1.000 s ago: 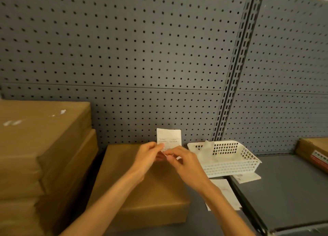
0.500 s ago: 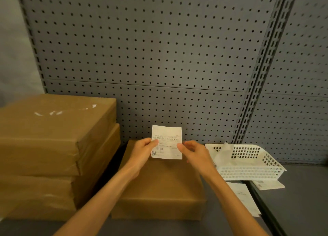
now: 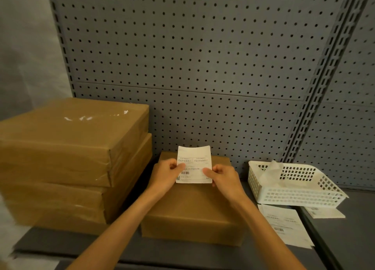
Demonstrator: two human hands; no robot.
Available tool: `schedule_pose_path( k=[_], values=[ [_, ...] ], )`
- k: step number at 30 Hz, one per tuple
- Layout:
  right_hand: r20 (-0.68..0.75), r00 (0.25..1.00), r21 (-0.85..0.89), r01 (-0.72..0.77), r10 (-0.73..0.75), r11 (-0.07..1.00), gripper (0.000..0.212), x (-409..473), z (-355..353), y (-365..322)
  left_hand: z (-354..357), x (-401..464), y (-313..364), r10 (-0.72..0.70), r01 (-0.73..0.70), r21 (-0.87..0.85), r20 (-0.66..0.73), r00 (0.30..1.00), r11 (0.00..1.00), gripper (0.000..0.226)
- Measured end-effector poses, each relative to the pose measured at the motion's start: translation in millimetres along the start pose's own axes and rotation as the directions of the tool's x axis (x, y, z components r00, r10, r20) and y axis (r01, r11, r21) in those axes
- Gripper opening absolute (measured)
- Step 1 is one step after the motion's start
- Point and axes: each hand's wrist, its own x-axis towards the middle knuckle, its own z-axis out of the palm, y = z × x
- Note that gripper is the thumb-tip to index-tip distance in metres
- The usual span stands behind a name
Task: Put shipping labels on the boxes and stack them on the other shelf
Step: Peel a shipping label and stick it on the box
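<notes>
Label [image 3: 193, 165] paper is the centre of this moment: the white shipping label, printed with a barcode and small text, is held upright in the air just above the far part of a single brown box [image 3: 192, 208], which lies flat on the grey shelf [image 3: 125, 251] in front of the person. The risk here is mostly about the sticky side. If the backing is already off, which cannot be told from this view, the label could curl and stick to itself or to a finger, because it is thin and held only at its two side edges. It could also land crooked or with a wrinkle if one edge touches the box before the other, and such a label is probably hard to lift again without tearing. The upper edge already bends slightly backward, so it may meet the cardboard first. The left hand [image 3: 165, 175] pinches the left edge of the label between thumb and curled fingers, and the right hand [image 3: 223, 177] pinches the right edge in the same manner; both forearms reach forward over the box, with the wrists nearly level. To the left stands a stack of boxes [image 3: 71, 160], and to the right a white basket [image 3: 294, 185] with loose label sheets [image 3: 286, 225] lying near it.
</notes>
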Motion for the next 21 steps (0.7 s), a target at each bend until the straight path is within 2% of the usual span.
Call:
schedule_pose_path(
  k=[7,12,17,21],
  values=[
    [0.005,1.000,0.010,-0.020,0.020,1.000,0.023,-5,3,2,2,-4,-3,0.078,-0.071,0.226,-0.023,0.997,0.972,0.026],
    [0.011,0.999,0.036,-0.051,0.051,0.998,0.024,-5,0,6,-5,2,-9,0.108,-0.078,0.289,-0.089,0.990,0.954,0.032],
    [0.027,0.998,0.014,-0.063,0.063,0.998,0.027,-2,0,7,-9,2,-19,0.226,-0.186,0.404,-0.055,0.973,0.896,0.018],
    [0.018,0.998,-0.010,-0.060,0.060,0.998,0.029,-3,0,8,-7,1,-23,0.278,-0.226,0.436,-0.058,0.959,0.871,0.022]
  ],
)
